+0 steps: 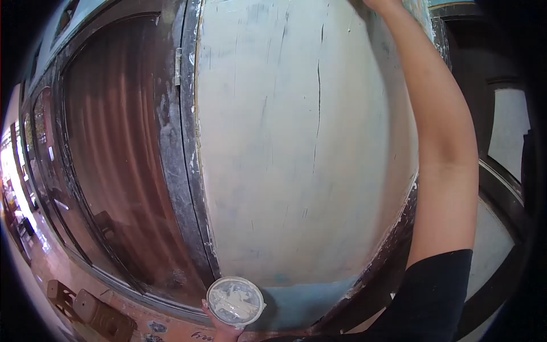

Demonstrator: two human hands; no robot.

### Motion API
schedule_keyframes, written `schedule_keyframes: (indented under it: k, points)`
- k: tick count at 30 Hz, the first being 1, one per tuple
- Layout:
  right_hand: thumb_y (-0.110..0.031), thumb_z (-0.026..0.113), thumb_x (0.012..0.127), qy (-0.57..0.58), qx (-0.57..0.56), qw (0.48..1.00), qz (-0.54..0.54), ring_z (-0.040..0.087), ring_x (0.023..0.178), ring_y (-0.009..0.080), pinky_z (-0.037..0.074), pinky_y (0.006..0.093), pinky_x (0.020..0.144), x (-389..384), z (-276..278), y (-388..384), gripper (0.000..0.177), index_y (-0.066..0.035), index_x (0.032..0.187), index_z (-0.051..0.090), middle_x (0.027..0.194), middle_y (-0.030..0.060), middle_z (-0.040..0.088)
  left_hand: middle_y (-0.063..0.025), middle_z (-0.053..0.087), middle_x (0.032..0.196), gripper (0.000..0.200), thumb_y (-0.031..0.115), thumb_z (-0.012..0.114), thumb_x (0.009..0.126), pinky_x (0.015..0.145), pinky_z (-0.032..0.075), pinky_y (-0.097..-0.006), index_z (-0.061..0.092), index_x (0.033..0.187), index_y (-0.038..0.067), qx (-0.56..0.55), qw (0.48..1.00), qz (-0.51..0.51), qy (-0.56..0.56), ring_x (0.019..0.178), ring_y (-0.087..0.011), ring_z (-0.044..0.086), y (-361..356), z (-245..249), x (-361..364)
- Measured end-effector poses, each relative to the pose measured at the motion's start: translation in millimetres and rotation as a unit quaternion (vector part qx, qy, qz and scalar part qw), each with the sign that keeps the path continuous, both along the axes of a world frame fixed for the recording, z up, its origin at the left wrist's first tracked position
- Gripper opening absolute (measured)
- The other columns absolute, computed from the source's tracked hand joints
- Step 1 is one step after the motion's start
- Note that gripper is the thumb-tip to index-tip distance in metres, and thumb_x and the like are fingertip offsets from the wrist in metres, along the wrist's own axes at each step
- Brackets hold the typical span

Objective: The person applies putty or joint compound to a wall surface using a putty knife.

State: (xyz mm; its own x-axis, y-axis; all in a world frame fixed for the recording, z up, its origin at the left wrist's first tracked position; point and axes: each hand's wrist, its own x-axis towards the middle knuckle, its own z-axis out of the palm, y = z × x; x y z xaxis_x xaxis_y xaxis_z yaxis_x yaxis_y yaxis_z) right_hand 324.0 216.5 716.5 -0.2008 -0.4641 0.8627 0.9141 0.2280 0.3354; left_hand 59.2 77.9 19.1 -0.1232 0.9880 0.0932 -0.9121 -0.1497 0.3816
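My left hand [223, 329], low in the view, is closed around a round tub [263, 302]. Pale, creamy paste [242, 308] is smeared over the inside of the tub. Above it rises a whitish wall panel [273, 142] with dark cracks and streaks; its lower strip is blue. My right arm reaches up along the panel's right side. Only the base of my right hand [380, 3] shows at the top edge, close to the panel. Its fingers are cut off by the frame, so whatever they hold is out of sight.
Left of the panel stands a dark, paint-spotted door frame [176, 142] with a hinge, beside glass with a reddish-brown curtain [119, 137] behind it. Brown plastic stools [102, 313] are at lower left. A dark frame with pale panes [508, 125] is on the right.
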Motion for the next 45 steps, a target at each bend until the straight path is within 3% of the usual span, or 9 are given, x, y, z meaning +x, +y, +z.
schedule_keyframes:
  k: [5, 8, 10, 17, 22, 24, 33, 38, 45]
  points:
    - [-0.012, 0.052, 0.084, 0.001, -0.244, 0.965, -0.094, 0.062, 0.101, 0.0347, 0.049, 0.0425, 0.086, -17.6, -74.7, -18.3, 0.026, -0.009, 0.103, 0.069, 0.106, 0.0191, 0.065, -0.0139, 0.040, 0.145, 0.090, 0.079, 0.040, 0.077, 0.101, 0.037, -0.0619, 0.040, 0.142, 0.017, -0.038, 0.998, -0.002, -0.047, 0.127, -0.0400, 0.042, 7.8, -12.4, -4.1]
    - [-0.010, 0.065, 0.080, -0.088, -0.175, 0.971, -0.136, 0.062, 0.095, 0.0343, 0.050, 0.0396, 0.083, 10.2, -115.3, 13.8, 0.035, -0.011, 0.115, 0.062, 0.104, 0.0143, 0.066, -0.0142, 0.043, 0.142, 0.089, 0.078, 0.042, 0.076, 0.100, 0.038, -0.0612, 0.041, 0.141, 0.017, -0.029, 0.997, -0.044, -0.053, 0.126, -0.0401, 0.044, 13.1, -13.4, -6.2]
    - [-0.012, 0.060, 0.081, -0.129, -0.138, 0.978, -0.093, 0.062, 0.089, 0.0335, 0.050, 0.0450, 0.073, 11.2, -155.7, 21.3, 0.019, -0.012, 0.100, 0.062, 0.094, 0.0105, 0.064, -0.0144, 0.044, 0.141, 0.088, 0.077, 0.044, 0.076, 0.100, 0.039, -0.0607, 0.042, 0.140, 0.016, -0.029, 0.998, -0.058, -0.026, 0.125, -0.0401, 0.045, 15.5, -8.9, -5.9]
    - [-0.013, 0.073, 0.068, -0.116, -0.249, 0.953, -0.124, 0.060, 0.090, 0.0230, 0.054, 0.0350, 0.069, -8.7, -327.9, 4.8, 0.037, -0.018, 0.104, 0.066, 0.094, 0.0007, 0.061, -0.0147, 0.045, 0.140, 0.087, 0.076, 0.048, 0.075, 0.099, 0.040, -0.0614, 0.044, 0.138, 0.016, -0.018, 0.993, -0.120, -0.010, 0.124, -0.0399, 0.046, 27.7, -7.1, 3.6]
    - [-0.020, 0.075, 0.068, -0.112, -0.273, 0.949, -0.110, 0.057, 0.095, 0.0201, 0.037, 0.0438, 0.092, -6.5, -467.7, 9.2, 0.045, -0.018, 0.111, 0.067, 0.106, 0.0014, 0.063, -0.0152, 0.044, 0.141, 0.088, 0.076, 0.046, 0.077, 0.100, 0.038, -0.0619, 0.043, 0.139, 0.015, -0.031, 0.988, -0.150, -0.021, 0.125, -0.0403, 0.046, 21.9, -39.7, 8.4]
    - [-0.019, 0.062, 0.078, -0.094, -0.338, 0.928, -0.122, 0.058, 0.097, 0.0197, 0.039, 0.0491, 0.087, -10.9, -525.4, 2.2, 0.028, -0.019, 0.105, 0.069, 0.107, 0.0010, 0.065, -0.0158, 0.044, 0.141, 0.087, 0.076, 0.045, 0.077, 0.100, 0.038, -0.0620, 0.043, 0.140, 0.015, -0.048, 0.988, -0.150, -0.006, 0.125, -0.0411, 0.045, 11.9, -42.2, 3.7]
    - [-0.027, 0.078, 0.067, -0.078, -0.504, 0.857, -0.076, 0.050, 0.110, 0.0246, 0.031, 0.0563, 0.097, -36.9, -816.0, -13.0, 0.056, -0.028, 0.120, 0.063, 0.120, 0.0026, 0.059, -0.0153, 0.043, 0.143, 0.088, 0.076, 0.044, 0.077, 0.102, 0.037, -0.0597, 0.041, 0.141, 0.015, -0.091, 0.991, -0.101, 0.001, 0.126, -0.0399, 0.044, -41.1, -59.4, -12.8]
    - [-0.026, 0.076, 0.070, -0.049, -0.679, 0.730, -0.057, 0.052, 0.109, 0.0244, 0.033, 0.0546, 0.097, -36.2, -877.7, -50.9, 0.044, -0.022, 0.113, 0.066, 0.111, 0.0042, 0.060, -0.0144, 0.044, 0.142, 0.088, 0.076, 0.043, 0.077, 0.102, 0.037, -0.0600, 0.041, 0.141, 0.016, -0.066, 0.992, -0.109, 0.005, 0.126, -0.0394, 0.045, -62.3, -70.4, -25.9]
    - [-0.015, 0.062, 0.076, -0.009, -0.699, 0.704, 0.123, 0.056, 0.096, 0.0325, 0.043, 0.0460, 0.082, -17.4, -886.5, -46.9, 0.023, -0.010, 0.098, 0.066, 0.098, 0.0134, 0.060, -0.0147, 0.045, 0.141, 0.086, 0.075, 0.043, 0.077, 0.102, 0.036, -0.0614, 0.045, 0.138, 0.015, -0.064, 0.992, -0.099, -0.051, 0.126, -0.0400, 0.044, -76.6, -82.5, -35.6]
